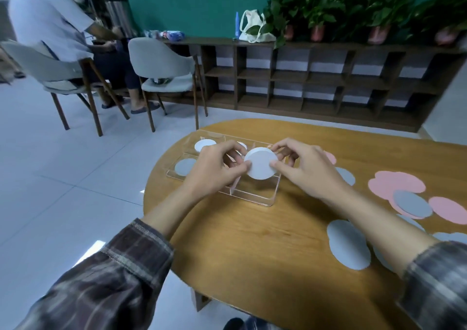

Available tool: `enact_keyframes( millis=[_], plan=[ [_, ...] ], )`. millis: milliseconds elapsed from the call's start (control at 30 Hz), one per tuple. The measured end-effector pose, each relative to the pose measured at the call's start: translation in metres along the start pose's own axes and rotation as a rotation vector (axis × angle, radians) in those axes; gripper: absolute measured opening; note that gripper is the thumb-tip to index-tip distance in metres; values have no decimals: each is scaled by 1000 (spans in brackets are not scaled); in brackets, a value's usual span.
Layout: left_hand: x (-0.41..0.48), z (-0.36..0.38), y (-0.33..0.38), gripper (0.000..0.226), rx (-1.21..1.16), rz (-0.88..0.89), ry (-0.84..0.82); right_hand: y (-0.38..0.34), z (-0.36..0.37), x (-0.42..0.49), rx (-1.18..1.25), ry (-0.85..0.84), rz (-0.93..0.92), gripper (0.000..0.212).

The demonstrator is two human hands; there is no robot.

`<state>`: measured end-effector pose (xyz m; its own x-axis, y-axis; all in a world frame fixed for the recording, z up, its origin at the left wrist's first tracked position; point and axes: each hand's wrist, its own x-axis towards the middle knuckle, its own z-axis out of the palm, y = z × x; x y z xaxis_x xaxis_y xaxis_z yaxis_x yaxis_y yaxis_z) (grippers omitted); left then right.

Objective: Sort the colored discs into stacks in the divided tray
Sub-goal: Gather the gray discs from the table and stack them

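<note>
A clear divided tray (pixel 257 198) lies on the wooden table. Both hands hold a stack of white discs (pixel 260 164) just above the tray's near right compartment. My left hand (pixel 214 168) pinches its left edge and my right hand (pixel 303 168) pinches its right edge. A white disc (pixel 203 144) lies in the far left compartment and a grey disc (pixel 184 166) in the near left one. Loose pink discs (pixel 394 184) and grey discs (pixel 350 245) are spread on the table to the right, partly under my right forearm.
The table's left edge (pixel 151 178) curves close to the tray. Two grey chairs (pixel 161 77) and a seated person (pixel 50 26) are at the far left. A dark shelf unit (pixel 328 82) with potted plants stands behind the table.
</note>
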<state>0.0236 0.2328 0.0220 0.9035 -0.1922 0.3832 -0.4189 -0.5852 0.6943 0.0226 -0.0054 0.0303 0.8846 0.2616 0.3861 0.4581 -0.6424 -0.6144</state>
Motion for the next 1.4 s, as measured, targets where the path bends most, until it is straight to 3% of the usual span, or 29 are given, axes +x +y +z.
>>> enact_keyframes(
  millis=[333, 767, 1167, 1400],
  plan=[
    [51, -50, -79, 11, 28, -185, 61, 1, 76, 118, 36, -105, -10, 18],
    [105, -64, -155, 17, 119, -427, 43, 13, 148, 203, 1, -225, 131, 30],
    [105, -53, -154, 23, 458, -288, 102, 9, 162, 200, -229, -201, 86, 27],
    [93, -59, -111, 22, 472, -223, 54, -1, 117, 173, -134, -128, 15, 26]
  ],
)
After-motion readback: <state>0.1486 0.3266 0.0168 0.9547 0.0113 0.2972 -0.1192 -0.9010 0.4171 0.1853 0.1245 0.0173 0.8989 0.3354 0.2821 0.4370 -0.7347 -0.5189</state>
